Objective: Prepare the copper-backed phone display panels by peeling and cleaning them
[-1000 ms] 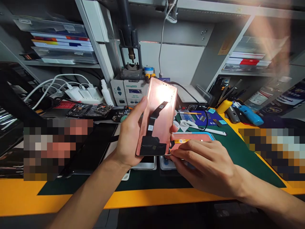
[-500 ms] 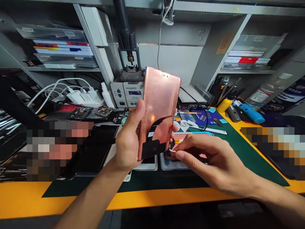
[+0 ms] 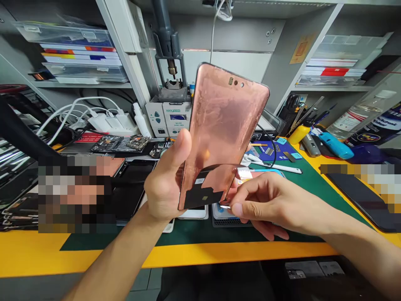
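My left hand (image 3: 167,179) is closed around a phone screen panel (image 3: 222,125), thumb along its left edge and fingers behind. The panel's copper-coloured back faces me, with a black patch at the lower end and small holes near the top. It is held up, tilted to the right. My right hand (image 3: 266,200) pinches a small, thin silvery piece (image 3: 224,206) between thumb and forefinger, at the panel's lower right corner. Most of that piece is hidden by my fingers, so its kind is unclear. Behind this hand lies a phone in a blue-edged tray (image 3: 272,170), partly covered.
A green mat (image 3: 194,234) covers the yellow bench (image 3: 219,253). A soldering station (image 3: 171,119) and a white power strip (image 3: 109,125) stand at the back. Dark phone parts (image 3: 130,188) lie at left. Bottles (image 3: 360,115) and a blue tool (image 3: 336,144) are at right.
The copper-backed panel has tilted further right and its top has come nearer the camera. My right hand keeps its pinch by the lower corner, its lower fingers now more visible. The view has shifted slightly.
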A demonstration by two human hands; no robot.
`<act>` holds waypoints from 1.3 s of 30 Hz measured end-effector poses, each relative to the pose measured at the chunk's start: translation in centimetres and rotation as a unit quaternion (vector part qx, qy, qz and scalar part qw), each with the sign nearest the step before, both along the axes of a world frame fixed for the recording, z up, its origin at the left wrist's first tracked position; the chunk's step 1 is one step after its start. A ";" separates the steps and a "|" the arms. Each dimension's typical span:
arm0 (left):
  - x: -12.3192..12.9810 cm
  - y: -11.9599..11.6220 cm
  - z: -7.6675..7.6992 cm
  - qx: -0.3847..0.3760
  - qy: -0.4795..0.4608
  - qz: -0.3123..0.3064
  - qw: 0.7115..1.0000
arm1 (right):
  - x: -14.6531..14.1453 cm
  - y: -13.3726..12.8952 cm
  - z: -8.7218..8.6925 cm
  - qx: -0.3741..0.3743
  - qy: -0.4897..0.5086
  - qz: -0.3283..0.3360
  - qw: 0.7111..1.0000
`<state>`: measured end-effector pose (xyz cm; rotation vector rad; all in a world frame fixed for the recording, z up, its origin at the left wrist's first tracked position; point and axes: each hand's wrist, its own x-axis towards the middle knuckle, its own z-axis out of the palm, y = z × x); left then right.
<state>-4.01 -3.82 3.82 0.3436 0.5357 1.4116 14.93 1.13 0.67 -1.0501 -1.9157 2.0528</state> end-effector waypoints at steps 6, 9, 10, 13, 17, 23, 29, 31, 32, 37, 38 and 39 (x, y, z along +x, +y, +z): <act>0.1 0.2 -1.0 0.089 -0.049 -0.004 0.995 | -0.3 0.1 -0.1 -0.001 -0.008 -0.003 1.000; -1.0 0.4 -1.2 0.076 -0.044 -0.039 0.995 | -0.3 0.0 -0.1 0.004 -0.016 -0.001 1.000; -1.3 0.5 -1.2 0.065 -0.041 -0.053 0.996 | -0.3 0.0 -0.1 0.006 -0.019 -0.001 1.000; -1.1 0.3 -0.9 0.035 -0.030 -0.058 0.997 | -0.2 0.0 -0.1 0.015 -0.024 -0.003 1.000; -0.1 0.1 -0.3 0.043 -0.025 -0.043 0.998 | -0.1 0.0 0.0 0.032 -0.038 0.005 0.999; -1.4 0.4 -0.9 0.028 -0.003 -0.076 0.997 | -0.1 -0.1 -0.1 0.039 -0.046 0.008 0.998; -1.6 0.6 -2.5 0.072 -0.054 -0.032 0.995 | -0.2 -0.1 -0.1 0.043 -0.052 0.009 0.998; -1.6 0.6 -2.8 0.072 -0.071 -0.016 0.995 | -0.2 0.0 0.0 0.044 -0.054 0.012 0.997; -1.7 0.6 -2.9 0.069 -0.075 -0.019 0.995 | -0.2 0.0 0.1 0.045 -0.058 0.014 0.997; -2.3 0.5 -3.4 0.040 -0.092 -0.018 0.995 | -0.4 -0.1 0.4 0.052 -0.078 0.014 0.996; -2.4 0.6 -3.4 0.035 -0.095 -0.018 0.995 | -0.5 -0.1 0.5 0.051 -0.080 0.014 0.995; -2.4 0.7 -3.5 0.030 -0.097 -0.019 0.995 | -0.5 -0.2 0.5 0.051 -0.081 0.014 0.995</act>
